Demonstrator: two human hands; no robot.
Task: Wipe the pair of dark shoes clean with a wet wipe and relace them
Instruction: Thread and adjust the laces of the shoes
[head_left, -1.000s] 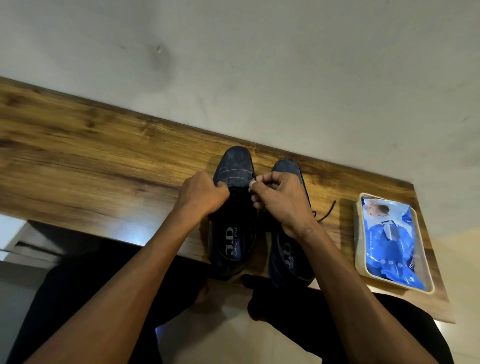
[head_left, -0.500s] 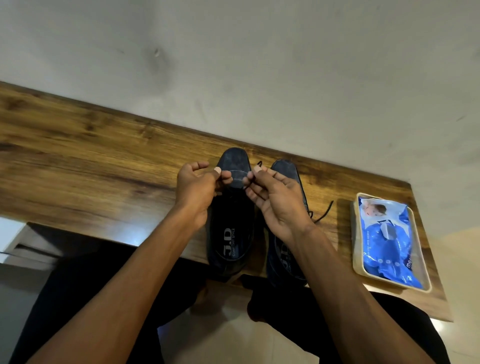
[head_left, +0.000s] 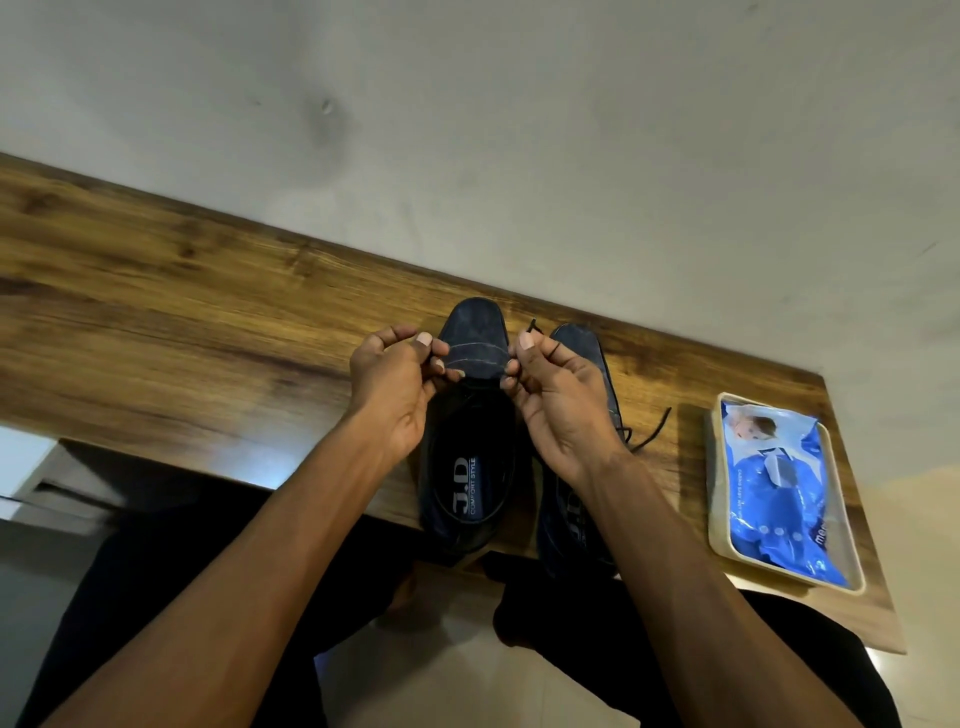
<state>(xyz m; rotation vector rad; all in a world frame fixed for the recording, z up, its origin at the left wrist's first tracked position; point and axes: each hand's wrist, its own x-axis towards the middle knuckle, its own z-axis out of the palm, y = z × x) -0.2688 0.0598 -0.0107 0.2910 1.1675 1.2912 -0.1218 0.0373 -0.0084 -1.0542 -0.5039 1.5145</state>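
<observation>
From the head view, two dark blue shoes stand side by side on the near edge of a long wooden shelf (head_left: 182, 312), with their heels poking a little over the edge. The left shoe (head_left: 470, 457) is between the hands, and the right shoe (head_left: 587, 348) sits just beside it at 3 o'clock, partly hidden by the arm. The left hand (head_left: 395, 384) has its fingers curled and pinches one end of a thin dark lace at the front of the left shoe. The right hand (head_left: 556, 395) is curled too and pinches the other end, and a bit of lace (head_left: 535, 328) sticks up past its thumb. The lace looks thin, light and floppy, so I think it is best held close to the tip with finger and thumb. The shoes look soft on top and not heavy. A loose lace (head_left: 652, 434) trails from the right shoe. Farther off at 3 o'clock, a cream tray (head_left: 716, 499) holds a blue pack of wipes (head_left: 774, 488). The shelf is smooth wood against a plain grey wall (head_left: 519, 130). A pale floor shows below.
</observation>
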